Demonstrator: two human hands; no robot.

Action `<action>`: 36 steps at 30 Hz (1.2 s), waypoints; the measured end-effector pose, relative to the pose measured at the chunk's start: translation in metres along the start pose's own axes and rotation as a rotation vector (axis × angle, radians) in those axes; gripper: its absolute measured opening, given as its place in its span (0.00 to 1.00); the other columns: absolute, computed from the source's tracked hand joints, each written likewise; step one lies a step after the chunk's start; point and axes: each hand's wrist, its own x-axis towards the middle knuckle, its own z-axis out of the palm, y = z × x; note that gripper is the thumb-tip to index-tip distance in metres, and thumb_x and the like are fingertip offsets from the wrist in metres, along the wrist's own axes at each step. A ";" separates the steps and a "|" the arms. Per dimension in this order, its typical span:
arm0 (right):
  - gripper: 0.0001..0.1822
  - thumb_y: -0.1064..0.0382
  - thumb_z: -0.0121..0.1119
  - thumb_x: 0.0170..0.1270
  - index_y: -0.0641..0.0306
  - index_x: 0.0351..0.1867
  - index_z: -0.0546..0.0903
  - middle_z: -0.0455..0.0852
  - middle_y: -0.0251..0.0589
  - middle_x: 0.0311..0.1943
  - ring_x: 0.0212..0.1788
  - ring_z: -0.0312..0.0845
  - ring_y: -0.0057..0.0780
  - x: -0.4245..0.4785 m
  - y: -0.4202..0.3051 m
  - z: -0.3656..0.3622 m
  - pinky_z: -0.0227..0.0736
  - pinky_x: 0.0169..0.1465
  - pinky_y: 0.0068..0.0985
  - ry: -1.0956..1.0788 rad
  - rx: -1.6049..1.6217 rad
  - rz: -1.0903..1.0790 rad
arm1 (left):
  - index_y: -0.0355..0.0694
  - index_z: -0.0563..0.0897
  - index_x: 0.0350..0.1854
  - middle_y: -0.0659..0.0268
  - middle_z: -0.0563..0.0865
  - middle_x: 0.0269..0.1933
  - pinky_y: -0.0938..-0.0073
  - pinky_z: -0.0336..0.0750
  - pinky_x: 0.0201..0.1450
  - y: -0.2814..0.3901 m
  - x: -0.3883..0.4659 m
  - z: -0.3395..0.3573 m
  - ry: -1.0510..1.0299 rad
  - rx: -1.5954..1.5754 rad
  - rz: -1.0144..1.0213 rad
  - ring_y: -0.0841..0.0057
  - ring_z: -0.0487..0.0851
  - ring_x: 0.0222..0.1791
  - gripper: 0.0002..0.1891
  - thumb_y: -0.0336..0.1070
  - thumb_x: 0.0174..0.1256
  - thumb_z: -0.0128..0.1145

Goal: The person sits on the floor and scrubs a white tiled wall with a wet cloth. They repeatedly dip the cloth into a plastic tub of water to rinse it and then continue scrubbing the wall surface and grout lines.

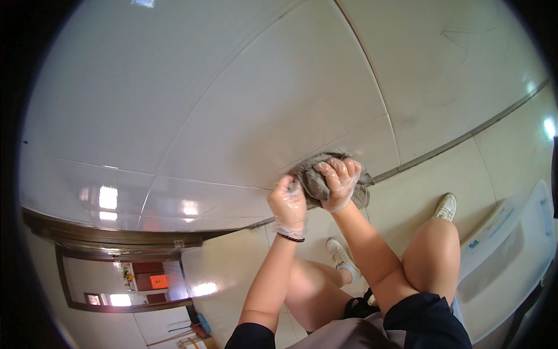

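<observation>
A grey cloth is bunched up between my two hands, just in front of the lower part of a glossy white tiled wall. My right hand, in a clear plastic glove, grips the cloth from above with curled fingers. Also gloved, my left hand pinches the cloth's left end, with a dark beaded bracelet at the wrist. The cloth's far side seems to touch the wall near a tile joint; its underside is partly hidden by my hands.
A white translucent plastic tub stands at my right on the tiled floor. My shoes are planted below. At the lower left is a dark-framed doorway, with a blue and red item and a cardboard box nearby.
</observation>
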 end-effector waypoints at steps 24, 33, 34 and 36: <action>0.15 0.62 0.58 0.40 0.58 0.34 0.78 0.75 0.37 0.32 0.35 0.70 0.36 -0.001 -0.018 -0.001 0.60 0.39 0.32 -0.117 0.069 0.058 | 0.29 0.78 0.34 0.64 0.81 0.31 0.77 0.73 0.35 -0.034 -0.015 0.048 0.172 -0.466 -0.149 0.78 0.76 0.30 0.06 0.25 0.54 0.54; 0.16 0.64 0.58 0.42 0.62 0.37 0.77 0.76 0.43 0.33 0.34 0.71 0.42 -0.001 -0.027 0.008 0.65 0.37 0.35 0.037 0.109 0.094 | 0.28 0.79 0.34 0.63 0.82 0.32 0.76 0.74 0.38 -0.025 -0.010 0.035 0.150 -0.459 -0.165 0.79 0.77 0.32 0.06 0.23 0.55 0.51; 0.16 0.65 0.58 0.42 0.61 0.38 0.78 0.76 0.42 0.33 0.34 0.71 0.41 -0.009 -0.027 0.013 0.65 0.37 0.34 -0.026 0.120 0.087 | 0.28 0.78 0.37 0.65 0.81 0.35 0.77 0.74 0.39 -0.031 -0.008 0.032 0.142 -0.504 -0.161 0.80 0.76 0.34 0.07 0.22 0.57 0.50; 0.16 0.66 0.57 0.41 0.61 0.37 0.78 0.77 0.40 0.32 0.34 0.72 0.40 -0.023 -0.035 0.021 0.66 0.36 0.33 -0.150 0.129 0.099 | 0.28 0.78 0.38 0.64 0.80 0.37 0.77 0.75 0.39 -0.042 -0.010 0.020 0.129 -0.814 -0.355 0.79 0.77 0.34 0.08 0.21 0.57 0.49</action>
